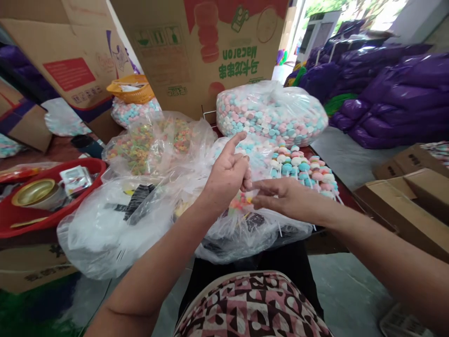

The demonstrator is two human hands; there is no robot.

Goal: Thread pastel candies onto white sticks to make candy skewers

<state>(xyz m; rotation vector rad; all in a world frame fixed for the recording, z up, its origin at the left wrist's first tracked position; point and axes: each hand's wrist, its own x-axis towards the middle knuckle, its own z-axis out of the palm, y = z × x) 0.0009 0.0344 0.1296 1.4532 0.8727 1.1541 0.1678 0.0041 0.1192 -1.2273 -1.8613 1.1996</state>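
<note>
My left hand (228,173) is raised over a clear plastic bag (245,224) of candy on sticks; its forefinger points up and the other fingers curl in a pinch on something small I cannot make out. Meeting it from the right, my right hand (284,196) has its fingers pressed together at the same spot. Just behind them lies a row of pastel candy skewers (305,171) on white sticks. A large sealed bag of pink, blue and white candies (270,112) sits further back.
A red basin (52,220) with a gold lid stands at left beside a white plastic bag (105,224). Cardboard boxes (206,51) stand behind, an orange basket (131,89) at back left, purple bags (393,93) at right, brown cartons (410,201) near right.
</note>
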